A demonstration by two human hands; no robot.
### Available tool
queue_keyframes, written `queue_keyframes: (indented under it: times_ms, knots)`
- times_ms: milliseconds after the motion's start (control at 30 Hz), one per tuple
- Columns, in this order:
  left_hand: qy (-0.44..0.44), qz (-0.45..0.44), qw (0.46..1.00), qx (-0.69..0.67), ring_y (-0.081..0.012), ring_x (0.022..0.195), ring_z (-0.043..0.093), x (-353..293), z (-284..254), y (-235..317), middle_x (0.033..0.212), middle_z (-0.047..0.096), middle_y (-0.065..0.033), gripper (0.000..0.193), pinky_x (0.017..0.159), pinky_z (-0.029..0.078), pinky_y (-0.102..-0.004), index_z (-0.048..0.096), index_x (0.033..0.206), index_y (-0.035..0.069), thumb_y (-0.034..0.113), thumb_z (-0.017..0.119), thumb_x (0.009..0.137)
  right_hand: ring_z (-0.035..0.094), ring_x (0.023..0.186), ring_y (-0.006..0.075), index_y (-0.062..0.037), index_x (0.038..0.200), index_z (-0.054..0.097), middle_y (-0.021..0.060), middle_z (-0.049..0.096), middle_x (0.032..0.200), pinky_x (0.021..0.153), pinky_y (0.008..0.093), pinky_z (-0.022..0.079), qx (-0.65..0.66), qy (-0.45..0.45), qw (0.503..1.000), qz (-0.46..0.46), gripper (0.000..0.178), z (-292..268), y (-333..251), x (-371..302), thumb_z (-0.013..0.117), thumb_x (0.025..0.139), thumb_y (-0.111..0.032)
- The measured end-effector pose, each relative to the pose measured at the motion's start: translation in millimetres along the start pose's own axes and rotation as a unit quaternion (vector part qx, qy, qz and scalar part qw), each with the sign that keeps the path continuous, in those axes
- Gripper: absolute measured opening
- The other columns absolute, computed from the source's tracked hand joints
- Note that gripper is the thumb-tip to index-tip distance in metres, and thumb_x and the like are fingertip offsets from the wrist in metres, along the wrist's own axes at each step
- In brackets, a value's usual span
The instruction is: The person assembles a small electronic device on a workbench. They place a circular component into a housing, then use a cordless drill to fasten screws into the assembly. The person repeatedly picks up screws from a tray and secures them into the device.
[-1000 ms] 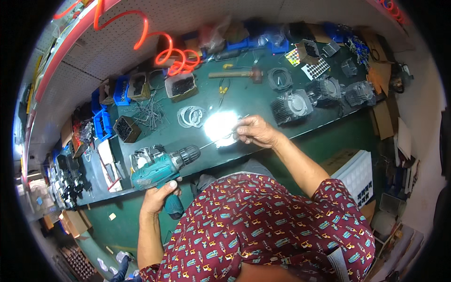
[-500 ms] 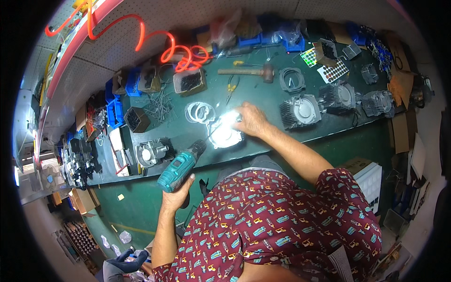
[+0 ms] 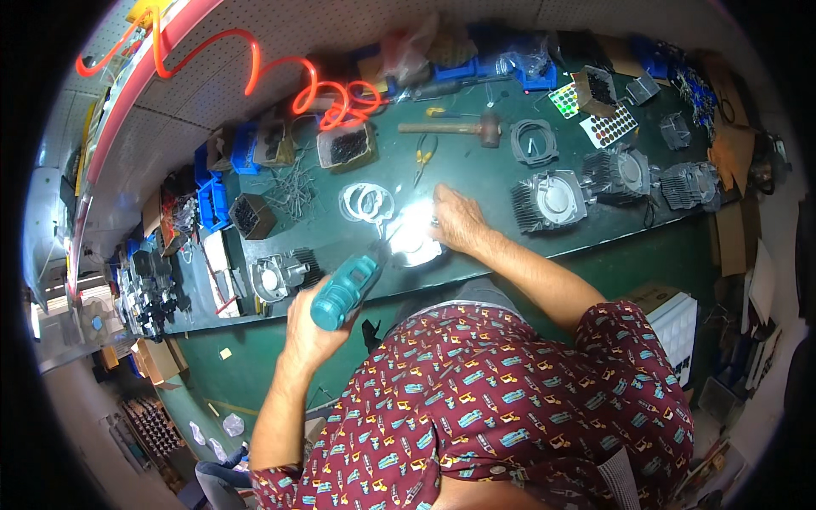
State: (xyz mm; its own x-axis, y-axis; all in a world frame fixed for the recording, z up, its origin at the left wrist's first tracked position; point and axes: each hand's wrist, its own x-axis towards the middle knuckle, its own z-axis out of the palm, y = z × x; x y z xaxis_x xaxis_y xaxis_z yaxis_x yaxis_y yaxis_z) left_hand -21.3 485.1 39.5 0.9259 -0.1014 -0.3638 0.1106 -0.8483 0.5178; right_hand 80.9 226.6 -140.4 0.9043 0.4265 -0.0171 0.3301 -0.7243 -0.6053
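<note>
My left hand is wrapped round the grip of a teal cordless drill. Its dark nose and bit point toward a round metal motor housing at the near edge of the bench. Bright glare from a light washes out most of that housing, so the bit's tip is hard to make out. My right hand grips the housing's far right side with fingers bent; the fingertips are lost in the glare. Thin ring gaskets lie just beyond the housing. A finned motor housing sits left of the drill.
Finned housings stand in a row at right. Pliers, a hammer and coiled grey gaskets lie farther back. Boxes of dark screws and blue bins line the back. An orange coiled hose hangs above.
The drill has tilted more upright, its rear end swinging toward me and right, with its nose nearer the housing's far left side. My right hand stays on the housing.
</note>
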Motion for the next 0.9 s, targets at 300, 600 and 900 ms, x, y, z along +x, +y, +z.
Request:
queue_keyframes:
  times_ms: [300,600,900]
  knots:
    - [-0.097,0.025,0.994,0.037,-0.0194,0.090,0.065,88.8,-51.1,23.3,0.101,0.071,-0.0106,0.039,0.083,0.054,-0.0349,0.066,0.116,0.003,0.009,0.076,0.078,0.059,0.104,0.0328,-0.0019,0.104,0.071,0.0156,0.054,0.104,0.083,0.0459,0.053,-0.009,-0.011,1.000,-0.001,0.034,-7.2,-8.4,-1.9,0.073,0.078,-0.024]
    - [-0.132,0.037,0.970,0.200,-0.0342,0.091,0.069,92.5,-55.7,57.1,0.097,0.072,-0.0172,0.036,0.083,0.055,-0.0406,0.068,0.110,0.008,0.020,0.075,0.077,0.060,0.104,0.0334,-0.0018,0.106,0.071,0.0161,0.054,0.105,0.084,0.0466,0.053,0.000,-0.009,1.000,-0.002,0.034,-5.4,-3.9,-1.7,0.072,0.079,-0.023]
    - [-0.139,0.014,0.979,0.151,-0.0367,0.099,0.069,85.2,-57.1,43.6,0.100,0.072,-0.0207,0.038,0.086,0.055,-0.0443,0.069,0.110,0.007,0.026,0.074,0.078,0.061,0.102,0.0345,-0.0030,0.109,0.071,0.0170,0.054,0.103,0.082,0.0480,0.053,-0.002,-0.008,1.000,-0.011,0.036,-2.9,-3.1,-0.6,0.072,0.079,-0.023]
